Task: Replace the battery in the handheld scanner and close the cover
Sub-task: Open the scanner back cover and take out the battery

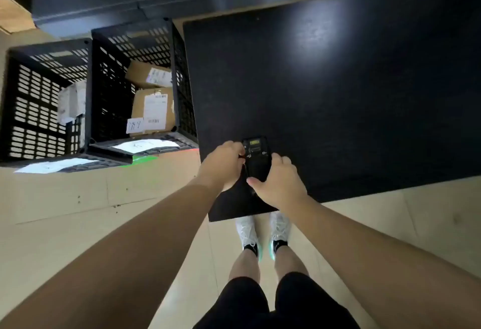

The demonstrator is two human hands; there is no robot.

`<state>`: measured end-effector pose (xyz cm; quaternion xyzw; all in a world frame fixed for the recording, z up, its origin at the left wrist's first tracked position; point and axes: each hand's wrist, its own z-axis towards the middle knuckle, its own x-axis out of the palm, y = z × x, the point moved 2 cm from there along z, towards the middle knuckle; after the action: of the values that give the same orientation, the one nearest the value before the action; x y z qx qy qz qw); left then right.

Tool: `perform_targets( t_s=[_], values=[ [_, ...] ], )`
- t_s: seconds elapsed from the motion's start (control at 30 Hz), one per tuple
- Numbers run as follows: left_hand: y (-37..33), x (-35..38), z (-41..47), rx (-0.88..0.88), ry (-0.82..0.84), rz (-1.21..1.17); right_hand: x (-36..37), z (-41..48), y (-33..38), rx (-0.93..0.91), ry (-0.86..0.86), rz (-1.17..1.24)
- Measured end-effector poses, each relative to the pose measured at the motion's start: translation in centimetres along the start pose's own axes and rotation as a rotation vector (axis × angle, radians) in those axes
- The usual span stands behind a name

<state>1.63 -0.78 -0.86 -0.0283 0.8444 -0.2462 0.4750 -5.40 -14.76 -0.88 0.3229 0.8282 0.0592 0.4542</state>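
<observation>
Tabletop (338, 94): broad, flat, matte black, finely grained, with one soft patch of glare; you stand at its near corner. Crates: two black plastic crates on the pale floor (65, 211) to your left, walls pierced with rows of slots; the nearer crate (182, 89) touches the tabletop edge and holds brown cardboard parcels (152, 110) with white labels, the farther crate (33, 110) holds pale wrapped goods. White paper sheets lie on both near rims. Handheld scanner (256, 158): black, slim, rectangular, lying on the tabletop near the corner, its far end showing an opened recess with a small yellowish label. Your left hand (221, 164) pinches the scanner's left edge; your right hand (278, 183) is closed over its near end, covering that part. White shoes (246, 229) show below the tabletop edge.
</observation>
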Motion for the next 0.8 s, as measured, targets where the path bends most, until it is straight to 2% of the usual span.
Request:
perform_targets(
  t_s=[0.27,0.5,0.7,0.8],
  values=[
    [0.9,0.1,2.6,0.253,-0.057,0.08,2.6,0.7,-0.6,-0.028,-0.239,0.065],
    [1.3,-0.3,3.9,0.557,-0.018,0.158,3.6,1.0,-1.2,-0.03,-0.285,0.022],
    [1.2,-1.0,4.6,0.728,0.01,0.197,3.7,1.2,-1.5,-0.04,-0.276,-0.03],
    [1.7,-0.9,4.9,0.751,0.013,0.176,3.8,1.2,-1.7,-0.052,-0.282,-0.032]
  ],
)
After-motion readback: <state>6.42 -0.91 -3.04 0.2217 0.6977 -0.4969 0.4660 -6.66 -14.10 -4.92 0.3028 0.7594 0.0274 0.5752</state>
